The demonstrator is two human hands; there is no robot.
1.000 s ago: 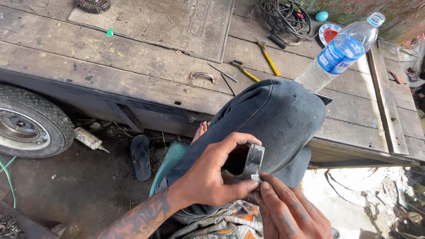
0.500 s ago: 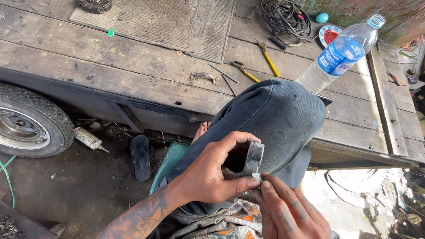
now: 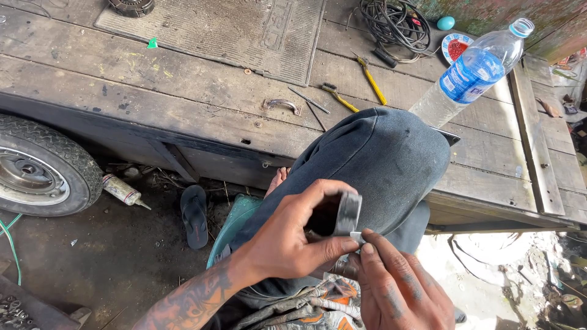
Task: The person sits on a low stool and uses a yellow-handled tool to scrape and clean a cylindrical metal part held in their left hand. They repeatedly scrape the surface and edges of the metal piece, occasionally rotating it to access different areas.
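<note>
My left hand (image 3: 293, 244) grips a small grey metal block (image 3: 348, 214) between thumb and fingers, held upright over my raised knee (image 3: 379, 159) in dark jeans. My right hand (image 3: 397, 287) comes up from below, its fingertips pinching a small pale scrap (image 3: 356, 237) against the block's lower edge. What the scrap is cannot be told. Both hands are grimy and meet just in front of the knee.
A wooden cart bed (image 3: 183, 91) spans the back, with a rubber mat (image 3: 226, 30), yellow-handled pliers (image 3: 370, 79), a wire brush (image 3: 336, 96), coiled cable (image 3: 394, 24) and a plastic water bottle (image 3: 471, 73). A wheel (image 3: 40, 171), a sandal (image 3: 194, 214) and a tube (image 3: 122, 190) lie on the dirt floor.
Hardly anything has moved. My right fingertips have shifted slightly along the block's lower edge.
</note>
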